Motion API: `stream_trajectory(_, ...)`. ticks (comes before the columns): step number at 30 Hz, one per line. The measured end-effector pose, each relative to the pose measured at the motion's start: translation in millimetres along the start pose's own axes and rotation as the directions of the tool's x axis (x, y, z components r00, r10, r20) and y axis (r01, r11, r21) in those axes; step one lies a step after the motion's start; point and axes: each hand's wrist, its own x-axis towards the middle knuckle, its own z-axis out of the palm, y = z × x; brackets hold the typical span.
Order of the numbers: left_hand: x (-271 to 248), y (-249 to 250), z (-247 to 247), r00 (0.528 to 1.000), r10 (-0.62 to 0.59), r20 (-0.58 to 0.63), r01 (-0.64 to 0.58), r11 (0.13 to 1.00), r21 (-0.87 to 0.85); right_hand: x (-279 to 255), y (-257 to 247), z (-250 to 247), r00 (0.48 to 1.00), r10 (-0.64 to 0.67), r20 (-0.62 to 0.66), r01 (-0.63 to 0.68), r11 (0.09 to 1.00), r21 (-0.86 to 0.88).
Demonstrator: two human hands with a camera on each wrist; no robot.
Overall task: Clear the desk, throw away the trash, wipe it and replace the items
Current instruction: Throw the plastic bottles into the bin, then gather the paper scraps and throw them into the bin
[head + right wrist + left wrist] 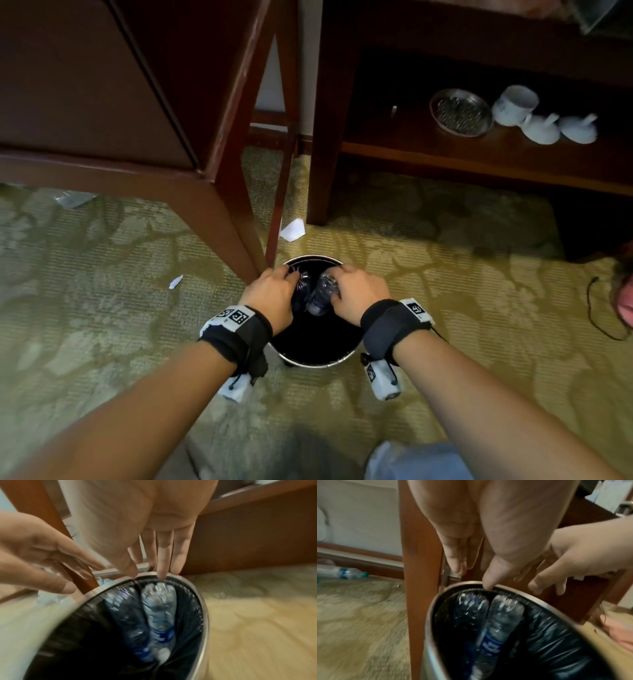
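Steel-rimmed waste bin [318, 362], round, on patterned olive carpet [102, 308], just beside the desk leg [236, 205]

Head view:
- Left hand [270, 294] and right hand [359, 291], knuckles up, side by side over the far half of the bin mouth; black wrist bands on both arms
- Plastic bottles [325, 287], two, clear, base end up between the hands, inside the bin; contact with the fingers cannot be told here
- Paper scraps [293, 229], white, on the carpet: one behind the bin, a smaller one to the left
- Low shelf at right with a metal dish [460, 111], a white cup [515, 104] on its side and two white lids [539, 128]

Left wrist view:
- Left hand [488, 527], fingers straight and hanging down, nothing held, thumb tip reaching the bin [429, 615] rim
- Right hand [582, 555] at right, fingers loosely spread, nothing held
- Plastic bottles [501, 618] side by side, touching, necks down against the black liner [547, 628], one with a blue label
- Further bottle [342, 572] lying on the floor at far left

Right wrist view, blurred:
- Right hand [145, 520], fingers straight, spread, nothing held, one fingertip at the bin [204, 608] rim
- Left hand [42, 550], fingers extended, nothing held
- Plastic bottles [159, 608] in the bin below both hands, apart from the fingers, blue labels towards the bottom
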Motion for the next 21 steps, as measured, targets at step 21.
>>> stream_trajectory(21,-271.7,108.9,-444.8,0.971,-0.068,-0.23,0.036,0.99,-0.14,-281.3,-104.0,-415.8,0.958,0.203,-0.202,-0.136,0.943,0.305)
